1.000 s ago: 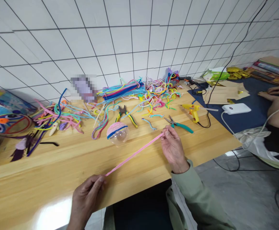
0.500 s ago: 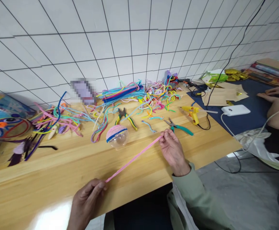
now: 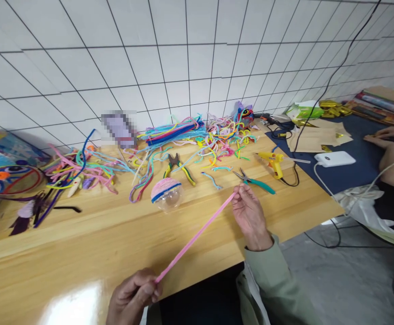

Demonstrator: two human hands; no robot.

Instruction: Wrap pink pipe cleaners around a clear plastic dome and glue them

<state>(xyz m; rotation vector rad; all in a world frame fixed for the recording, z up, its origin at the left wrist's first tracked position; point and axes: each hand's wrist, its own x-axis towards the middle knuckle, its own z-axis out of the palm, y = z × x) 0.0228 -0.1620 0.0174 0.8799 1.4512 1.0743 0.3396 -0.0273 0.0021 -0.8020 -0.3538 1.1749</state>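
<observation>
I hold a long pink pipe cleaner [image 3: 197, 237] stretched straight above the wooden table [image 3: 82, 243]. My left hand [image 3: 134, 298] pinches its near end at the table's front edge. My right hand [image 3: 249, 216] pinches its far end, close to the teal-handled pliers [image 3: 256, 181]. A clear plastic ball wrapped in pink and blue pipe cleaner [image 3: 166, 193] sits on the table just beyond the strand's middle.
Heaps of coloured pipe cleaners [image 3: 197, 135] lie along the tiled wall, with yellow-handled pliers [image 3: 178, 164] and a yellow glue gun [image 3: 274, 160]. A painted mask [image 3: 7, 178] sits far left. Another person's arm [image 3: 391, 149] rests on the blue mat at right, beside a white power bank [image 3: 334, 159].
My left hand has drawn back toward me and a little right, off the table's front edge, so the pink strand slants more steeply. My right hand has hardly moved.
</observation>
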